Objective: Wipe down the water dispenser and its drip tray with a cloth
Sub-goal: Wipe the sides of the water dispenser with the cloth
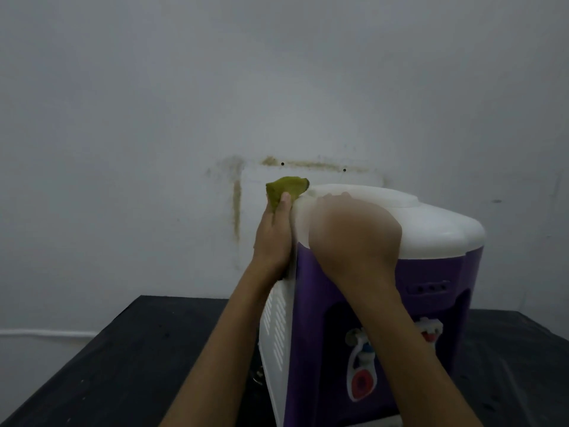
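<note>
The purple-and-white plastic water dispenser (437, 232) stands on the black flat-topped table (123, 349), with the grey plaster wall (277, 72) directly behind it. The left hand (274, 235) lies against the dispenser's upper left side and holds the green crumpled cloth (284, 188) at the top rear left corner, above the white slotted side panel (277, 328). The right hand (354, 229) rests on the dispenser's top, and below its forearm the left-hand white plastic tap (361, 365) and the right-hand white plastic tap (431, 331) sit side by side in the front recess.
</note>
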